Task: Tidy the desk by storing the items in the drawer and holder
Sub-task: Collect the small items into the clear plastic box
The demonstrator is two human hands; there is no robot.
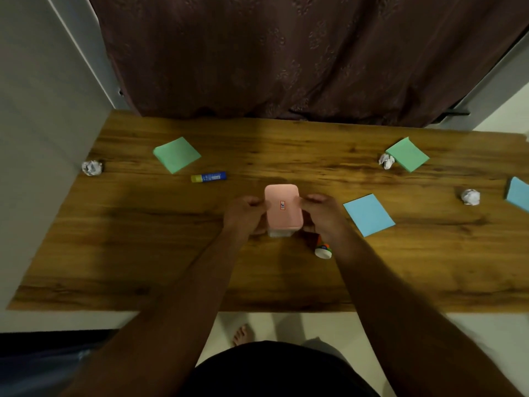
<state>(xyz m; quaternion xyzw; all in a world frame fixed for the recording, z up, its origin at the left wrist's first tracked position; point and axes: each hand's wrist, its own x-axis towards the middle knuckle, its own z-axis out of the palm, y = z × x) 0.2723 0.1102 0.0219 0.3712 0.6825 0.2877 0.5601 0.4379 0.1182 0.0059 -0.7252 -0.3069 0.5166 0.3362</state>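
A small pink box (282, 207) with a pale base stands at the middle of the wooden desk (143, 253). My left hand (243, 216) grips its left side and my right hand (323, 216) grips its right side, fingers curled round it. A blue and yellow glue stick (208, 177) lies to the left behind the box. A small white glue bottle (323, 250) lies just below my right hand. Green sticky note pads (176, 154) (408, 154) and blue ones (368, 214) (518, 194) lie scattered on the desk.
Crumpled paper balls lie at the far left (92, 167), near the right green pad (387, 161) and at the right (470, 196). A dark curtain (286, 53) hangs behind the desk. A wall (43, 110) borders the left side.
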